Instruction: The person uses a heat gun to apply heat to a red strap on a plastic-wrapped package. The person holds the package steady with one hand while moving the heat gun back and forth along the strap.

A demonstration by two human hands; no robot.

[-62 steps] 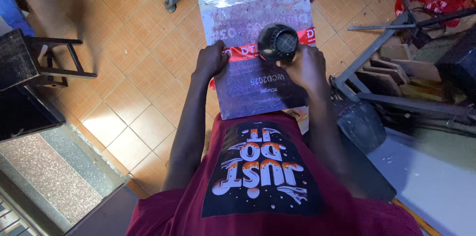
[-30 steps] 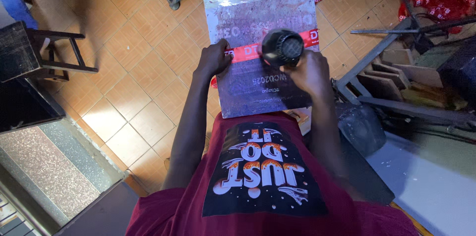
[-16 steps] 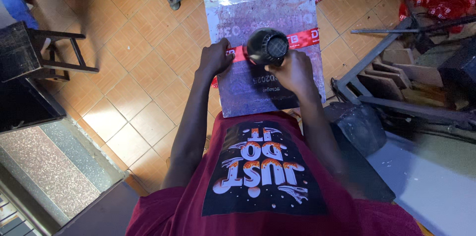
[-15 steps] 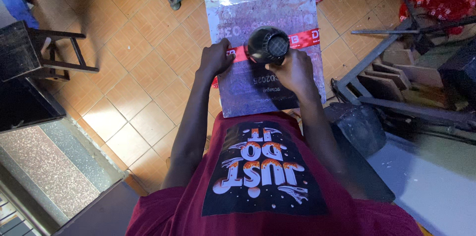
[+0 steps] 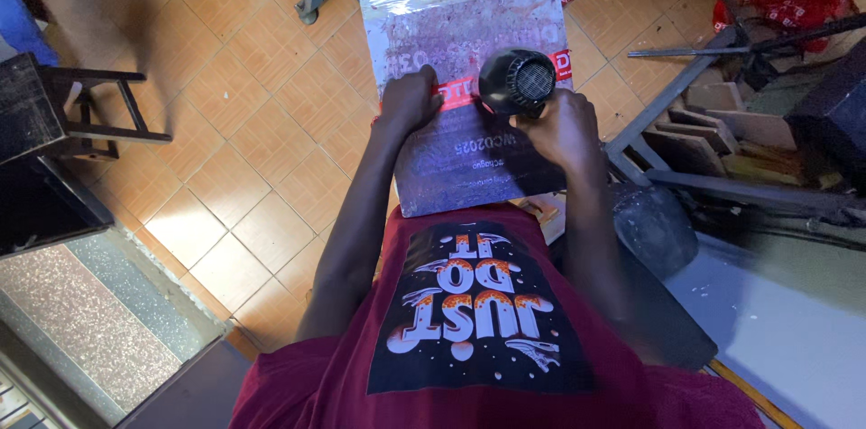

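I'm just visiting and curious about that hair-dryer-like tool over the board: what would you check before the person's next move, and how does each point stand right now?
1. Right hand has a firm grip on the black blower: ok, fingers wrap its handle.
2. Left hand steadies the grey board: ok, it presses flat near the red strip.
3. Blower is above the red strip: ok, it sits over the strip's right part.
4. Left-hand fingers are clear of the blower's nozzle: cannot tell, the nozzle faces away from the camera.
5. Blower is running: cannot tell.
6. Board is firmly supported: cannot tell, what is beneath it is hidden.
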